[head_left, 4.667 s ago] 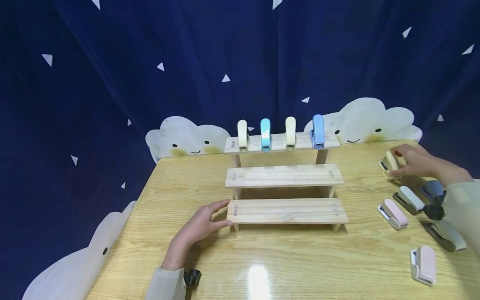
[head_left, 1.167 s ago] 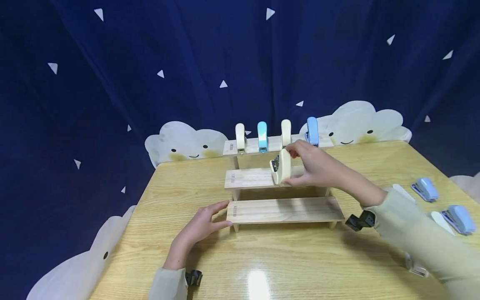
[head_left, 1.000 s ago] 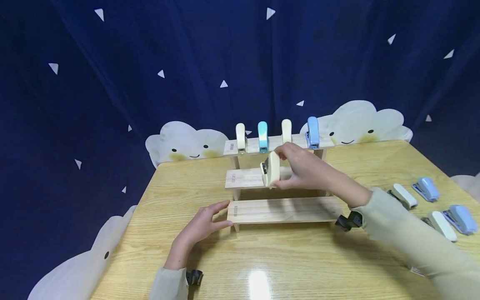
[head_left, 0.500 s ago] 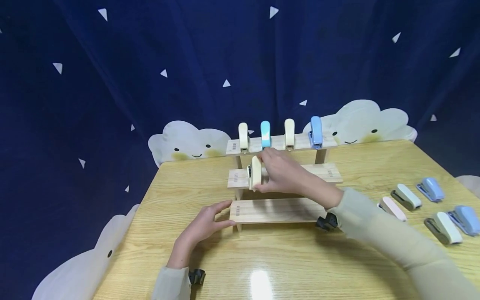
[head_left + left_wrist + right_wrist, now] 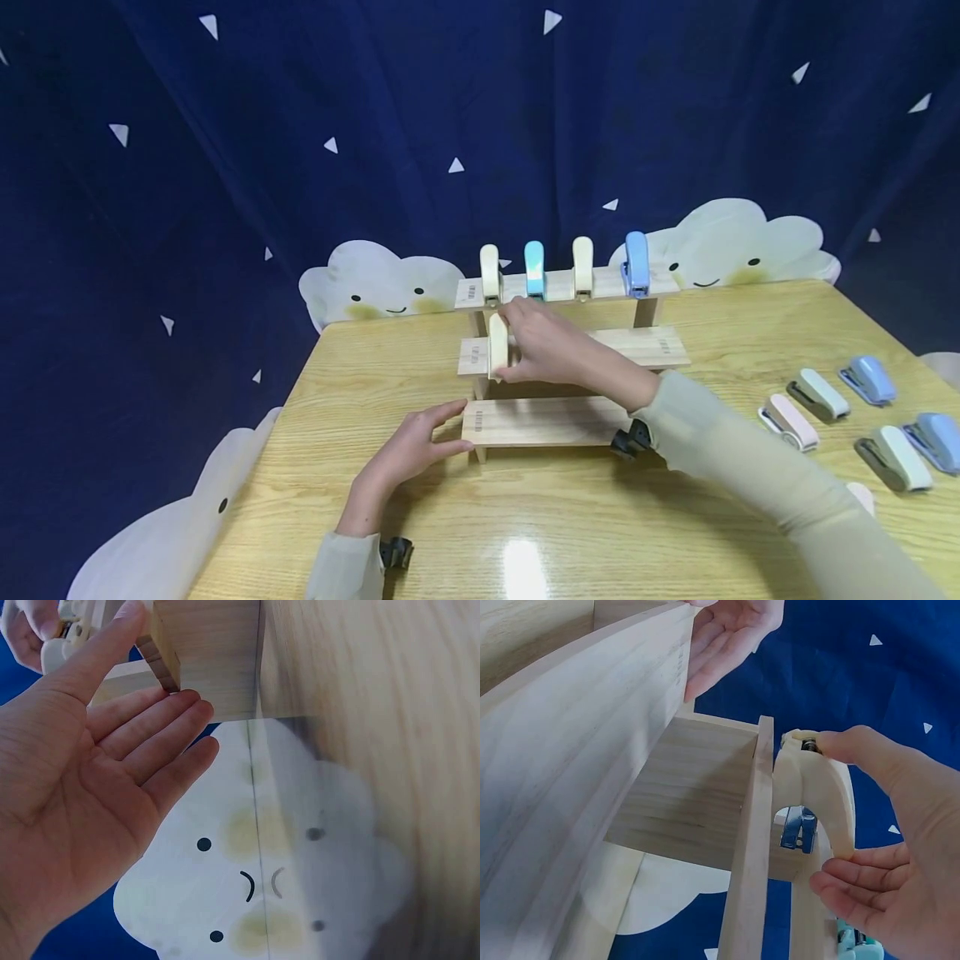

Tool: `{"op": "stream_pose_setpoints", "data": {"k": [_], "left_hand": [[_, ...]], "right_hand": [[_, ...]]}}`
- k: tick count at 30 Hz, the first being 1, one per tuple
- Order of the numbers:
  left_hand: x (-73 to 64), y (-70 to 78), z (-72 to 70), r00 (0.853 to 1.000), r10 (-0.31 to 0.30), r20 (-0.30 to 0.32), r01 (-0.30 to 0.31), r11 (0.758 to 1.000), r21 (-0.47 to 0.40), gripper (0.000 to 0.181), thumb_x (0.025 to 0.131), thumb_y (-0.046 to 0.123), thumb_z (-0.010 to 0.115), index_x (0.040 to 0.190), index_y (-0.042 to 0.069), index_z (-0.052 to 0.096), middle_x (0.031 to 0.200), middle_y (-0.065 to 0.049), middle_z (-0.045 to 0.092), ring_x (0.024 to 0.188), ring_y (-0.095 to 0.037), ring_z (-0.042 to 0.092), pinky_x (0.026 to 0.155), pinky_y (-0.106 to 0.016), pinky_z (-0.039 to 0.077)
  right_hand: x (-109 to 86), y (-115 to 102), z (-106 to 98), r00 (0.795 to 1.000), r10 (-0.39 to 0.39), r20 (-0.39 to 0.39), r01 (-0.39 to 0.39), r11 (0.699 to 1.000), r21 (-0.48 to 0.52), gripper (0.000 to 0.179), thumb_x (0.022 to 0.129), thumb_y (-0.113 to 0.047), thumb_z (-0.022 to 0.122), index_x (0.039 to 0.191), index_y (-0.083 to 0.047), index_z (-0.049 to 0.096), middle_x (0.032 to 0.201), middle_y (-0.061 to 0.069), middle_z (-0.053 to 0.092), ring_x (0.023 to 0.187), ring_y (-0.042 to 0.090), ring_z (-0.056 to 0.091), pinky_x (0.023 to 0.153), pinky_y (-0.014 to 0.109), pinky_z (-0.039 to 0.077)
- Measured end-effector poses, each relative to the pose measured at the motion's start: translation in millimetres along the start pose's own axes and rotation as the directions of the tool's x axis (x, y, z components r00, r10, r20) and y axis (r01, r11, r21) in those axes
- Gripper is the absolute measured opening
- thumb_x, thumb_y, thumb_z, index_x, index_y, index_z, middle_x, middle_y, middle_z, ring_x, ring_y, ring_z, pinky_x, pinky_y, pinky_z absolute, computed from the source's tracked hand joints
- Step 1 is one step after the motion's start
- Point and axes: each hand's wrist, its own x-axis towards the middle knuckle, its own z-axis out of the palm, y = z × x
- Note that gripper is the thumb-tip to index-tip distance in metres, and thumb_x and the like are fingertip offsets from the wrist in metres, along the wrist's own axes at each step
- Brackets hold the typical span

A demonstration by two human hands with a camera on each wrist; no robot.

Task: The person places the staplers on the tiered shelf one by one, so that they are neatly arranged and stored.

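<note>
My right hand (image 5: 553, 343) pinches a cream stapler (image 5: 498, 348) between thumb and fingertips, at the left end of the middle tier (image 5: 637, 346) of a wooden stepped rack. In the right wrist view the stapler (image 5: 825, 787) has its metal parts facing the board; whether its base rests fully there I cannot tell. My left hand (image 5: 411, 446) rests at the left end of the bottom tier (image 5: 555, 421), fingers extended. The left wrist view shows its palm (image 5: 90, 780) turned up, with the thumb touching the wood's edge. On the top tier stand two cream staplers, a turquoise stapler (image 5: 534, 271) and a blue stapler (image 5: 637, 265).
At the right of the wooden table (image 5: 337, 367) lie several staplers: pink (image 5: 791, 423), white-and-grey (image 5: 821, 395) and blue (image 5: 868, 380). A pale pink one (image 5: 861, 497) is partly hidden by my right sleeve. A dark blue curtain (image 5: 375, 100) hangs behind.
My right hand picked the cream stapler up from the table's right side, carried it left across the middle tier and turned it end-on at the left end. My left hand stayed put.
</note>
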Motion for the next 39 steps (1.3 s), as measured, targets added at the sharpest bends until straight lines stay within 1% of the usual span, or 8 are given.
{"op": "stream_pose_setpoints", "data": {"k": [12,14,19,23,26,29,34,39], "left_hand": [[0.2,0.4,0.9,1.0,-0.001,0.0,0.001,1.0,0.0,0.072,0.088,0.039,0.071,0.147,0.009,0.044,0.151,-0.01,0.047,0.139,-0.032,0.046,0.116,-0.05,0.04],[0.5,0.3,1.4,1.0,-0.001,0.003,0.001,1.0,0.001,0.072,0.088,0.039,0.071,0.147,0.009,0.044,0.151,-0.01,0.046,0.139,-0.032,0.045,0.116,-0.05,0.039],[1.2,-0.2,2.4,1.0,0.003,0.007,-0.003,1.0,0.004,0.074,0.087,0.041,0.071,0.148,0.008,0.043,0.152,-0.011,0.045,0.139,-0.033,0.045,0.116,-0.05,0.039],[0.9,-0.1,1.5,1.0,-0.006,-0.003,0.006,1.0,0.003,0.075,0.087,0.04,0.072,0.148,0.008,0.043,0.152,-0.011,0.045,0.14,-0.033,0.045,0.116,-0.051,0.038],[0.1,0.9,0.3,1.0,-0.021,-0.01,0.021,1.0,0.001,0.075,0.086,0.038,0.073,0.148,0.009,0.043,0.153,-0.01,0.044,0.14,-0.033,0.044,0.117,-0.05,0.037],[-0.3,1.1,-0.3,0.999,-0.028,-0.019,0.028,1.0,0.001,0.074,0.086,0.038,0.073,0.148,0.01,0.043,0.153,-0.009,0.044,0.141,-0.031,0.044,0.117,-0.049,0.037],[-0.1,0.6,0.1,0.999,-0.036,-0.022,0.036,0.999,-0.008,0.074,0.086,0.037,0.074,0.148,0.012,0.043,0.153,-0.007,0.044,0.141,-0.03,0.044,0.118,-0.048,0.037],[0.4,0.7,1.9,0.999,-0.043,-0.011,0.042,0.999,-0.016,0.074,0.086,0.038,0.073,0.149,0.012,0.043,0.153,-0.007,0.044,0.141,-0.031,0.043,0.117,-0.05,0.037]], "right_hand": [[3.2,2,6,1.0,0.011,0.03,-0.012,0.999,0.044,0.08,0.076,-0.051,0.078,0.126,0.006,0.052,0.105,0.012,0.06,0.088,0.02,0.054,0.079,0.034,0.055],[1.1,2,3,0.999,0.011,0.032,-0.012,0.998,0.055,0.081,0.077,-0.052,0.077,0.128,0.005,0.051,0.107,0.012,0.06,0.091,0.021,0.055,0.082,0.035,0.056],[-11.1,4,-16,0.999,0.017,0.043,-0.024,0.985,0.17,0.081,0.08,-0.051,0.076,0.135,0.001,0.048,0.118,0.015,0.06,0.108,0.026,0.059,0.094,0.04,0.057],[-29.5,13,-38,1.0,-0.022,-0.017,0.025,0.978,0.207,0.073,0.081,-0.044,0.078,0.133,-0.001,0.05,0.121,0.015,0.061,0.113,0.028,0.06,0.096,0.043,0.056],[-47.8,26,-54,0.994,-0.055,-0.091,0.07,0.982,0.174,0.07,0.079,-0.038,0.08,0.129,0.001,0.052,0.118,0.015,0.062,0.111,0.028,0.06,0.095,0.044,0.056],[-68.9,41,-69,0.989,-0.046,-0.138,0.065,0.988,0.138,0.067,0.077,-0.031,0.083,0.127,0.001,0.053,0.117,0.016,0.063,0.109,0.029,0.061,0.092,0.047,0.057],[-109.4,69,-88,0.988,0.049,-0.144,-0.037,0.996,0.084,0.069,0.072,-0.023,0.086,0.128,0.0,0.054,0.115,0.014,0.063,0.106,0.029,0.062,0.088,0.05,0.056],[-154.0,95,-97,0.982,0.157,-0.109,-0.153,0.987,0.044,0.07,0.071,-0.022,0.088,0.129,-0.001,0.054,0.114,0.011,0.064,0.107,0.029,0.061,0.088,0.049,0.054]]}}
